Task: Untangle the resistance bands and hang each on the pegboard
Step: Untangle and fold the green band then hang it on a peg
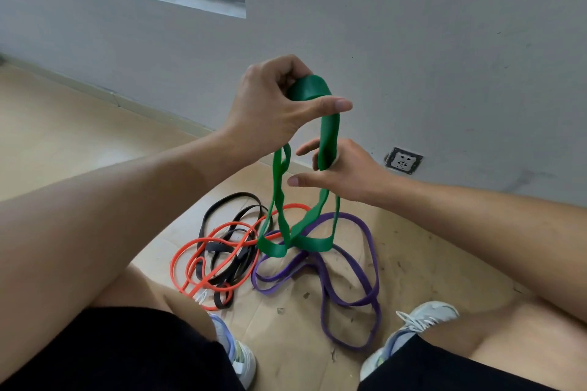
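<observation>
On the floor [413, 263] between the two shoes, a tangle of bands is spread: a purple band [371, 251] to the right, black band [235, 200] and orange band [190, 254] knotted together to the left. Above them a green band [328, 133] is held up, its low loops resting across the purple one. Its top fold is pinched by the left hand [270, 108]; a strand lower down is hooked over the spread fingers of the right hand [346, 168]. Untangling is judged to be in hand; next, the twisted green loops would need to be opened and lifted free. No pegboard is seen.
</observation>
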The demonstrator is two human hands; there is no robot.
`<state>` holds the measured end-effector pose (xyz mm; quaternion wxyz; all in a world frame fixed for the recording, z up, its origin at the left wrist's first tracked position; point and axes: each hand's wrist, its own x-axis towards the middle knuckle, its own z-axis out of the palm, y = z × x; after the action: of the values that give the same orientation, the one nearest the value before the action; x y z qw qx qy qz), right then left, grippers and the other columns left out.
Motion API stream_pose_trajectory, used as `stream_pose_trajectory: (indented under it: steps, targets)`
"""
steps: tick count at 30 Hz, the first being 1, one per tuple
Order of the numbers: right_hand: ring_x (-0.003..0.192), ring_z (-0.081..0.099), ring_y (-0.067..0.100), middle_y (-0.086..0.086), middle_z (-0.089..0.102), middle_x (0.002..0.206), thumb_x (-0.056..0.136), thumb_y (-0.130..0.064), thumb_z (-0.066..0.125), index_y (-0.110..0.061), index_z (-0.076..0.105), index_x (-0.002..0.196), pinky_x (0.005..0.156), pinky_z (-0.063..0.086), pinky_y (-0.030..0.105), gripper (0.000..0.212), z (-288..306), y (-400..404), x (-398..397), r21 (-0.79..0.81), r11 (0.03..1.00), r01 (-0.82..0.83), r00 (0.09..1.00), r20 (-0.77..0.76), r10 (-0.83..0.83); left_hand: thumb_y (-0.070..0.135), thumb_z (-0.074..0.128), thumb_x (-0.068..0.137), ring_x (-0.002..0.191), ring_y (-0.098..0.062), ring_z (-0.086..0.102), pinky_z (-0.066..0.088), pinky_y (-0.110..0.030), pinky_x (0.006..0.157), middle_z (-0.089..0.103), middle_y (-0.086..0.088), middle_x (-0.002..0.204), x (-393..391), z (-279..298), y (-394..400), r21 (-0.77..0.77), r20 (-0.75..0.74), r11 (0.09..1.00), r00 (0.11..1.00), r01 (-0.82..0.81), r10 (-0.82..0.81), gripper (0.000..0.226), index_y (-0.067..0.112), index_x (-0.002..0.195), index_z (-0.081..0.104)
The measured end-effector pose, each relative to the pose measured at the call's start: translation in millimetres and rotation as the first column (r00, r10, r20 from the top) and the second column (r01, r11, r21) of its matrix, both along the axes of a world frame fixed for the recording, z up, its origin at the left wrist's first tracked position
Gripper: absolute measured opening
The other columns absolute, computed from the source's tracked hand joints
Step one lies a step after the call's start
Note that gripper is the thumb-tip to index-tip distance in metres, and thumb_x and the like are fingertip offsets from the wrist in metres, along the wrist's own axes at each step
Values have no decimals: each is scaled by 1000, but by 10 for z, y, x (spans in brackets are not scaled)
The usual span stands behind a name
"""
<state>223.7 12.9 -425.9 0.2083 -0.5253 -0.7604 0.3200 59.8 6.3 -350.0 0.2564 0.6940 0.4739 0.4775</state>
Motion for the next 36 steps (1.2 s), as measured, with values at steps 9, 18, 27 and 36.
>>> stream_pose_trajectory:
  steps: [9,18,27,36]
  targets:
    - [98,71,26,11,74,108,80,-48,85,-12,69,116,92,58,47,53,49,-98,-147,-63,997,-49,998,-52,45,63,87,60,72,-36,68,60,-51,64,68,-16,77,34,-65,64,45,47,999,999,-14,12,64,7,85,67]
    - [96,69,16,-4,73,96,78,-51,85,-19,72,101,87,57,36,41,-12,-130,-236,-55,998,-5,990,-141,-3,52,90,67,72,-33,70,64,-45,66,65,-12,74,75,-3,32,-19,207,997,975,-73,75,55,6,85,65]
    - [79,65,17,3,62,82,84,-26,84,-20,61,86,72,59,33,24,15,-77,-185,-93,996,12,973,-227,-33,30,80,87,65,-16,69,64,-39,67,60,-13,80,-20,102,80,-62,437,992,891,-107,124,32,6,87,59]
    - [70,57,16,-3,56,78,80,-24,78,-13,62,95,62,47,29,24,-150,-80,-69,-121,993,2,998,63,5,40,61,99,71,-15,62,58,-27,64,55,-3,78,-390,162,304,-251,645,935,677,-251,355,30,13,90,53]
